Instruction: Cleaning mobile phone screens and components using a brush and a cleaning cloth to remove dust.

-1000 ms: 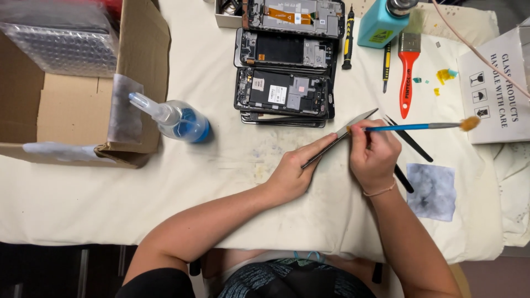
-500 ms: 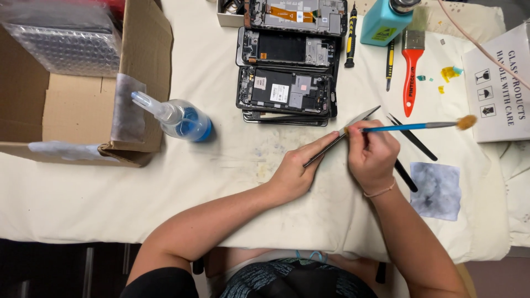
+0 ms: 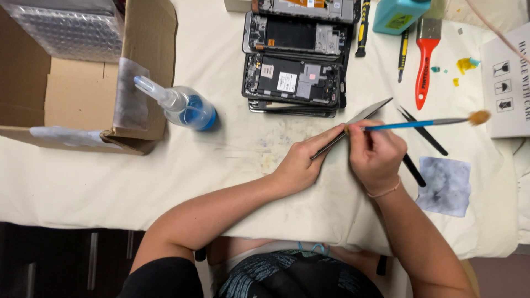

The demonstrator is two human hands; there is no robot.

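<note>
My left hand [image 3: 301, 163] holds a thin dark phone panel [image 3: 364, 115] on edge over the white cloth, fingers stretched along its lower side. My right hand [image 3: 376, 154] grips a blue-handled brush [image 3: 419, 124] whose tan bristles point right, and its fingers also touch the panel's upper edge. Black tweezers [image 3: 424, 131] lie under and behind the right hand. A stack of opened phone frames [image 3: 292, 80] lies just beyond both hands.
An open cardboard box [image 3: 83, 105] with bubble wrap stands at the left, and a clear bottle with blue liquid [image 3: 182, 106] lies beside it. A red-handled brush [image 3: 425, 66], screwdrivers [image 3: 361, 27], a teal bottle [image 3: 397, 14], a white box [image 3: 508, 88] and a grey wipe [image 3: 446, 185] occupy the right.
Both hands stay on the panel and brush in almost the same pose. The view has shifted slightly.
</note>
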